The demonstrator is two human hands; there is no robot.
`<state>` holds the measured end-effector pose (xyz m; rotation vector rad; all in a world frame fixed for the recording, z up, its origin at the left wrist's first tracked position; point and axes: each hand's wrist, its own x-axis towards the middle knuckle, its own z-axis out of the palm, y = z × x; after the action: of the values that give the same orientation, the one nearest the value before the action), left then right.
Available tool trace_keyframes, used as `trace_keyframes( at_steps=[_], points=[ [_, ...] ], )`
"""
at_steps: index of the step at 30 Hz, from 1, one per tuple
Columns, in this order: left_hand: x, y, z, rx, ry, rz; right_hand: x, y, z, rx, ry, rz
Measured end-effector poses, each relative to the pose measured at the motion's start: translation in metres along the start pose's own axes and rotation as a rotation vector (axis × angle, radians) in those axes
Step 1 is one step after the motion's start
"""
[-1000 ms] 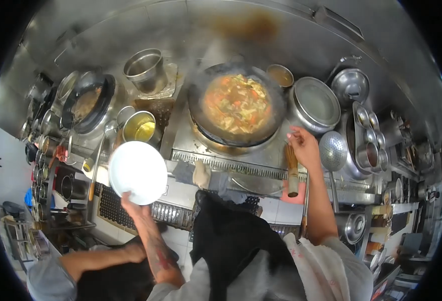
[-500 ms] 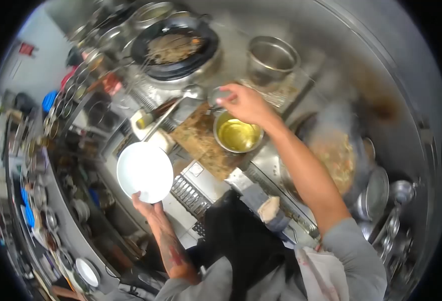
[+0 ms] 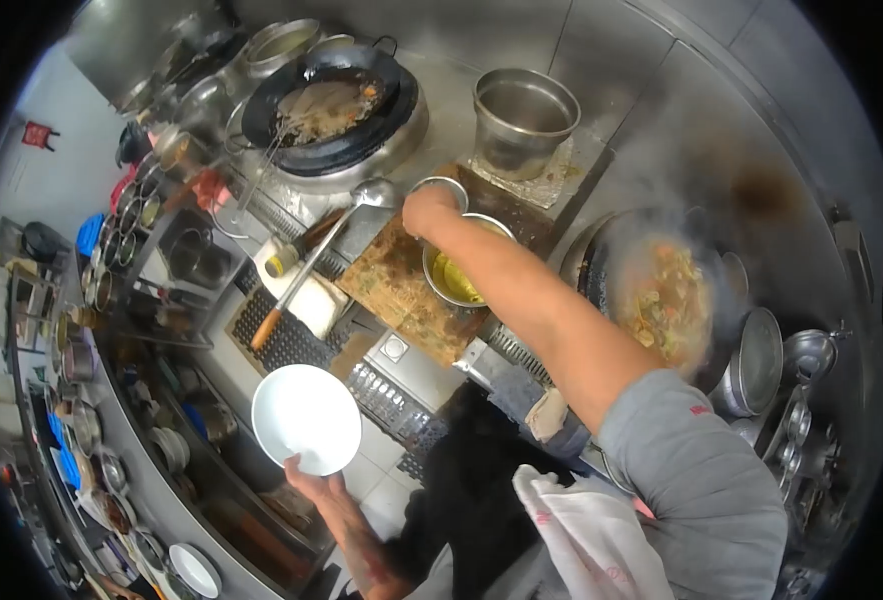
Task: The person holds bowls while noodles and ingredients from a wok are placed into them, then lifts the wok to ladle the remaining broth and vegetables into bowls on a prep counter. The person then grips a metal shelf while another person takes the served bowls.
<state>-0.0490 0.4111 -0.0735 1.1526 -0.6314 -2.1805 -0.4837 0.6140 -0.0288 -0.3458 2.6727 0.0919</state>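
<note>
right hand (image 3: 431, 211) likely grasping metal cup (image 3: 450, 186), twelve o'clock; closure unclear
left hand (image 3: 311, 483) clasps bowl (image 3: 307, 418), eight o'clock; firm pinch needed

1 round white bowl (image 3: 306, 418) is held well apart from 1 metal cup (image 3: 452, 187).

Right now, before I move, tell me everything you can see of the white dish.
The white dish is round, smooth and plain, with a slightly shiny, shallow interior; ceramic or plastic, I can't tell. It looks empty. The left hand holds it at the near rim, thumb over the edge, its inside facing the camera. It appears below the wooden-handled ladle. Its underside is hidden.
</note>
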Motion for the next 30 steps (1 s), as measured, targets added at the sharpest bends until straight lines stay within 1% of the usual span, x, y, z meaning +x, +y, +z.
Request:
trace_keyframes(
  at_steps=[2, 4, 6, 7, 9, 10, 12, 13, 16, 17, 19, 20, 22, 23, 24, 26, 27, 28, 30],
  points=[
    [-0.007, -0.007, 0.013, 0.070, -0.035, -0.031, -0.008, 0.009, 0.010, 0.106, 0.119, -0.060],
    [-0.026, -0.013, 0.036, 0.101, -0.033, -0.037, -0.025, 0.013, -0.002, 0.159, 0.092, -0.031],
    [-0.033, -0.016, 0.047, 0.132, -0.018, -0.072, -0.032, 0.015, -0.004, 0.212, 0.033, -0.059],
    [-0.033, -0.020, 0.052, 0.111, -0.024, -0.083, -0.038, 0.013, -0.003, 0.215, 0.047, -0.053],
    [-0.030, -0.026, 0.055, 0.087, -0.096, -0.103, -0.049, 0.010, 0.002, 0.256, -0.008, -0.092],
    [-0.028, -0.028, 0.055, 0.072, -0.145, -0.124, -0.047, 0.013, 0.002, 0.256, 0.001, -0.086],
    [-0.024, -0.031, 0.056, 0.076, -0.175, -0.126, -0.045, 0.013, 0.007, 0.335, 0.153, -0.036],
    [-0.025, -0.032, 0.053, 0.083, -0.189, -0.126, -0.048, 0.016, -0.002, 0.315, 0.205, -0.061],
    [-0.020, -0.030, 0.045, 0.124, -0.135, -0.144, -0.066, 0.032, -0.037, 0.249, 0.374, -0.138],
    [-0.019, -0.029, 0.045, 0.124, -0.126, -0.150, -0.070, 0.039, -0.046, 0.243, 0.364, -0.139],
    [-0.021, -0.025, 0.043, 0.132, -0.088, -0.153, -0.082, 0.053, -0.055, 0.174, 0.412, -0.136],
    [-0.024, -0.023, 0.043, 0.138, -0.082, -0.163, -0.093, 0.061, -0.054, 0.173, 0.400, -0.129],
    [-0.029, -0.021, 0.045, 0.139, -0.115, -0.139, -0.115, 0.079, -0.049, 0.214, 0.537, -0.177],
    [-0.029, -0.022, 0.042, 0.149, -0.120, -0.151, -0.115, 0.087, -0.031, 0.287, 0.720, -0.187],
    [-0.027, -0.022, 0.039, 0.169, -0.127, -0.132, -0.115, 0.094, -0.012, 0.285, 0.721, -0.167],
    [-0.008, -0.027, 0.021, 0.232, -0.170, -0.118, -0.123, 0.119, 0.024, 0.385, 0.683, -0.108],
    [-0.024, -0.025, 0.037, 0.267, -0.125, -0.146, -0.128, 0.135, 0.041, 0.425, 0.713, -0.123],
    [-0.029, -0.031, 0.041, 0.252, -0.208, -0.123, -0.140, 0.150, 0.055, 0.463, 0.744, -0.128],
    [-0.035, -0.035, 0.041, 0.311, -0.273, -0.165, -0.203, 0.170, 0.059, 1.134, 0.645, 0.115]
  ],
)
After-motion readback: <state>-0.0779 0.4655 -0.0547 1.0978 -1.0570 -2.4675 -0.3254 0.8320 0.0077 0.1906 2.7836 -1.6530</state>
